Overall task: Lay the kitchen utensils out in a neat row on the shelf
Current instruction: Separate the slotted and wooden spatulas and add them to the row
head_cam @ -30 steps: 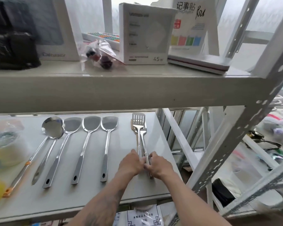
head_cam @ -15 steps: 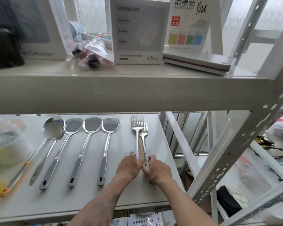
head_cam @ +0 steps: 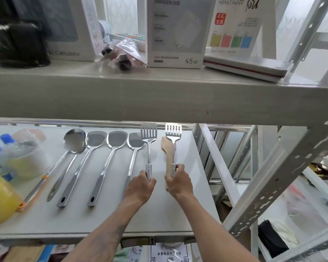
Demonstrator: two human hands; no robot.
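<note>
At the shelf's (head_cam: pixel 178 220) right end, the left hand (head_cam: pixel 140 188) grips a slotted turner (head_cam: pixel 149 140) while the right hand (head_cam: pixel 178 183) clasps a toothed server (head_cam: pixel 173 133) over a wooden spatula (head_cam: pixel 167 154), beside four laid-out utensils (head_cam: pixel 102 154).

The white box (head_cam: pixel 176 33) on the upper shelf (head_cam: pixel 159 95) reads "UGREEN" and "45 w". The box to its left (head_cam: pixel 70 35) reads "Calculator". The card on the right (head_cam: pixel 235 25) says "MEMO PAPER" above a red label with "上汇文具".
</note>
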